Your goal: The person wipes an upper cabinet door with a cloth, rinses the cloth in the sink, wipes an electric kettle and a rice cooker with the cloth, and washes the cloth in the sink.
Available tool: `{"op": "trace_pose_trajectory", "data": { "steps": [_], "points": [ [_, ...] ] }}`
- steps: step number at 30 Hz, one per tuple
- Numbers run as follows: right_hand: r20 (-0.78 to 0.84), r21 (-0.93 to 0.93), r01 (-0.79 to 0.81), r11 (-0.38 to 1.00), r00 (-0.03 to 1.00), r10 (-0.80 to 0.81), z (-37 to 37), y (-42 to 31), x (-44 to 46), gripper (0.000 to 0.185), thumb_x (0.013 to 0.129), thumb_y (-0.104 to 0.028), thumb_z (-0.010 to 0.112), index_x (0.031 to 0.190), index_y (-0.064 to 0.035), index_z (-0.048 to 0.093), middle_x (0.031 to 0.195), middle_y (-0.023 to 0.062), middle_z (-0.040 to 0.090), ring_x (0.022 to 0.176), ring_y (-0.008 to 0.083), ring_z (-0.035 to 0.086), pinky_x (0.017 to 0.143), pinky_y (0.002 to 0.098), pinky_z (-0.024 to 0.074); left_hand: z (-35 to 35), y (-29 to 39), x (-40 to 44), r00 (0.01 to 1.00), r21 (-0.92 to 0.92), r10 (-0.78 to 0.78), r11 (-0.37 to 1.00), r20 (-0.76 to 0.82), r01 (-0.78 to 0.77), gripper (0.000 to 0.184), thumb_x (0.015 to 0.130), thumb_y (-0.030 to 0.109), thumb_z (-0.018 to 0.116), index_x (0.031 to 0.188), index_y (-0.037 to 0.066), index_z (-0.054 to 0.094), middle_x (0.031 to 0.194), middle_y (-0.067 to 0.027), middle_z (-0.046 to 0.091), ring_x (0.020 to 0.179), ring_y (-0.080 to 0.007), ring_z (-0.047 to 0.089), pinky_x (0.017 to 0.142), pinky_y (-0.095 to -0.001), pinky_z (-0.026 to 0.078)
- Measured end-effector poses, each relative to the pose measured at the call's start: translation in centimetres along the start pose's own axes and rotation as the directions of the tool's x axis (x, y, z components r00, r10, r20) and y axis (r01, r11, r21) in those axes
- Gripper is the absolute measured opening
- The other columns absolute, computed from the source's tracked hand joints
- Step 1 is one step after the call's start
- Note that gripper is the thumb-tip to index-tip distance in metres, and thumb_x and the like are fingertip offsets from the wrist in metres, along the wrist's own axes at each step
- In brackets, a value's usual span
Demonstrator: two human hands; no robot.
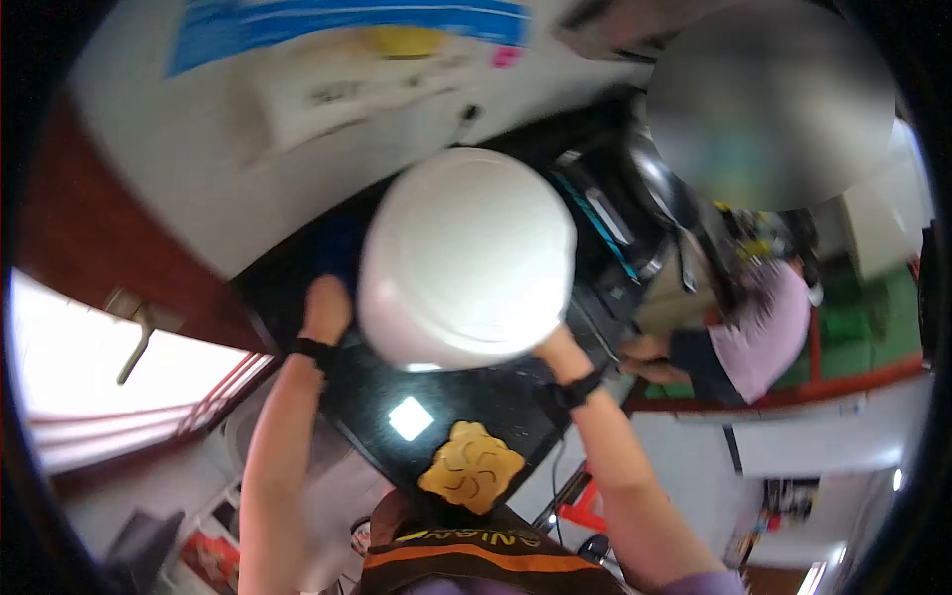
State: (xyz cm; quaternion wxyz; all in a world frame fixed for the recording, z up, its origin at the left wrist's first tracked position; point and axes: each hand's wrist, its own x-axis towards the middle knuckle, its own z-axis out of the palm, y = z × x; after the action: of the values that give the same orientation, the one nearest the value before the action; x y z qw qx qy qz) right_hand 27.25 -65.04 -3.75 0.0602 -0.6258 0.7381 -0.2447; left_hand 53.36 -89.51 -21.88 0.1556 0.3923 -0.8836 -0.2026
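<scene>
A large white rounded vessel or appliance with a smooth, slightly ridged top fills the middle of the head view. My left hand is at its left side, close to a dark blue patch that I cannot make out. Blur and shadow obscure the left fingers. At the lower right of the white thing, my right hand reaches behind or under it, so its fingers are hidden. A yellow flower-shaped mat or trivet with curved slots lies on the black counter at the near edge.
To the right are a black gas stove and metal pans. A big blurred round grey shape hangs at upper right. Another person in a pink top is beyond the counter at right. A window is on the left.
</scene>
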Motion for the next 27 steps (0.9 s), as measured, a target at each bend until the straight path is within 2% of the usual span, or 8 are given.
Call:
{"op": "trace_pose_trajectory", "data": {
  "steps": [3, 5, 7, 9, 11, 19, 21, 27],
  "points": [
    [-0.036, 0.133, -0.079, 0.988, 0.996, 0.084, -0.4, 0.2, -0.7, 0.036, 0.079, -0.016, 0.064, 0.113, -0.0045, 0.063, 0.114, 0.0176, 0.064, 0.108, 0.0335, 0.059, 0.091, 0.0410, 0.0471, -1.0, 1.5, -3.4, 0.963, -0.409, -0.228, 0.900, -0.144, 0.152, 0.025, 0.081, -0.001, 0.050, 0.102, -0.001, 0.064, 0.106, -0.0239, 0.063, 0.105, -0.0376, 0.059, 0.093, -0.0398, 0.047],
    [0.003, 0.070, -0.092, 0.993, 0.996, 0.092, -0.4, 0.9, -0.8, 0.036, 0.079, -0.016, 0.064, 0.113, -0.0045, 0.063, 0.114, 0.0176, 0.064, 0.108, 0.0335, 0.059, 0.092, 0.0411, 0.0470, -7.2, 4.8, -3.8, 0.926, -0.732, -0.088, 0.641, -0.367, -0.230, 0.038, 0.083, 0.000, 0.053, 0.121, 0.000, 0.057, 0.117, -0.0220, 0.061, 0.115, -0.0332, 0.055, 0.100, -0.0359, 0.042],
    [0.034, 0.037, -0.108, 0.993, 0.994, 0.107, -0.4, 1.5, -0.8, 0.036, 0.079, -0.016, 0.064, 0.113, -0.0045, 0.063, 0.114, 0.0176, 0.063, 0.108, 0.0335, 0.059, 0.092, 0.0412, 0.0468, -12.4, 7.4, -2.9, 0.909, -0.487, 0.115, 0.814, -0.401, -0.318, 0.046, 0.086, 0.003, 0.056, 0.131, -0.001, 0.049, 0.129, -0.0189, 0.055, 0.125, -0.0265, 0.049, 0.106, -0.0325, 0.035],
    [0.051, 0.010, -0.108, 0.994, 0.993, 0.107, -0.4, 1.8, -0.7, 0.036, 0.079, -0.016, 0.064, 0.113, -0.0045, 0.063, 0.114, 0.0176, 0.063, 0.108, 0.0335, 0.059, 0.092, 0.0413, 0.0466, -13.3, 9.5, -0.9, 0.944, -0.818, 0.167, 0.471, -0.285, -0.330, 0.039, 0.095, 0.009, 0.047, 0.133, 0.001, 0.049, 0.135, -0.0150, 0.051, 0.128, -0.0263, 0.045, 0.110, -0.0342, 0.029],
    [0.068, -0.001, -0.104, 0.995, 0.992, 0.104, -0.3, 2.0, -0.9, 0.036, 0.079, -0.016, 0.064, 0.114, -0.0045, 0.063, 0.114, 0.0177, 0.063, 0.108, 0.0336, 0.059, 0.092, 0.0414, 0.0465, -13.9, 10.3, 0.4, 0.934, -0.818, 0.150, 0.452, -0.323, -0.356, 0.040, 0.098, 0.014, 0.046, 0.135, 0.002, 0.046, 0.136, -0.0131, 0.050, 0.129, -0.0234, 0.042, 0.110, -0.0344, 0.028],
    [0.114, -0.006, -0.095, 0.995, 0.989, 0.095, 0.8, 3.1, -2.0, 0.037, 0.079, -0.017, 0.064, 0.114, -0.0046, 0.063, 0.115, 0.0177, 0.063, 0.109, 0.0337, 0.059, 0.093, 0.0418, 0.0458, -11.7, 7.3, 12.1, 0.868, -0.906, 0.349, 0.360, 0.354, 0.225, 0.049, 0.096, 0.040, 0.047, 0.128, 0.004, 0.054, 0.123, -0.0072, 0.059, 0.105, -0.0161, 0.056, 0.095, -0.0299, 0.042],
    [0.128, -0.007, -0.105, 0.994, 0.986, 0.105, 0.9, 3.4, -2.3, 0.037, 0.079, -0.017, 0.064, 0.114, -0.0046, 0.063, 0.115, 0.0177, 0.063, 0.109, 0.0337, 0.058, 0.093, 0.0419, 0.0456, -10.2, 6.8, 13.9, 0.663, -0.769, 0.392, 0.378, 0.637, 0.516, 0.058, 0.097, 0.043, 0.042, 0.142, 0.006, 0.038, 0.146, -0.0103, 0.038, 0.130, -0.0217, 0.038, 0.110, -0.0310, 0.027],
    [0.140, -0.027, -0.130, 0.991, 0.981, 0.132, 0.0, 3.7, -5.3, 0.037, 0.079, -0.017, 0.064, 0.114, -0.0046, 0.063, 0.115, 0.0178, 0.063, 0.110, 0.0338, 0.058, 0.094, 0.0422, 0.0451, -10.3, 7.3, 13.1, 0.793, -0.869, 0.389, 0.363, 0.468, 0.335, 0.056, 0.097, 0.036, 0.045, 0.143, 0.006, 0.034, 0.146, -0.0114, 0.038, 0.130, -0.0221, 0.039, 0.109, -0.0333, 0.029]
  ]
}}
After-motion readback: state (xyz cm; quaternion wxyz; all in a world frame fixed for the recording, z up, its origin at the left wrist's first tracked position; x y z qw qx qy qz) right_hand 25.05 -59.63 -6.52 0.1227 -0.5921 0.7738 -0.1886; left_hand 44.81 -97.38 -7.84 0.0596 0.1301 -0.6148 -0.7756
